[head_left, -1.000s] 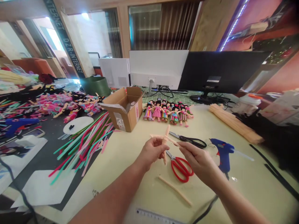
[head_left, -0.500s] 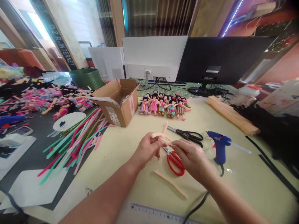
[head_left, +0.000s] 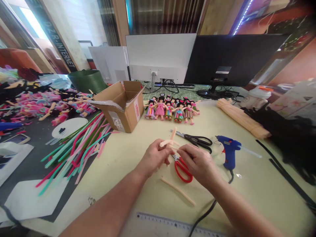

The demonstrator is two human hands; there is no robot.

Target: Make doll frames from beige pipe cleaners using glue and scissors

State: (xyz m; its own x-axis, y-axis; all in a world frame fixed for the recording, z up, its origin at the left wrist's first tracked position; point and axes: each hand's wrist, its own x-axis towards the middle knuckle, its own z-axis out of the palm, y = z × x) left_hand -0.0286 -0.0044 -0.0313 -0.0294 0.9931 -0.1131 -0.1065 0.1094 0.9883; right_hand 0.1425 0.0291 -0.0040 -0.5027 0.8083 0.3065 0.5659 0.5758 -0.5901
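Two hands meet over the middle of the bench (head_left: 138,154), both pinching one beige fuzzy stick (head_left: 170,142). The left hand (head_left: 154,157) has its fingers pressed onto the crossing of the stick, one end poking up, another curling left. The right hand (head_left: 197,163) nips the stick's other side between thumb and forefinger. Right under them lie the red scissors (head_left: 182,168), with the black scissors (head_left: 197,141) just behind and the blue glue gun (head_left: 229,148) near the right hand. A spare beige stick (head_left: 178,191) lies flat, close to the wrists. A row of dolls (head_left: 171,111) stands beside the cardboard box (head_left: 123,108).
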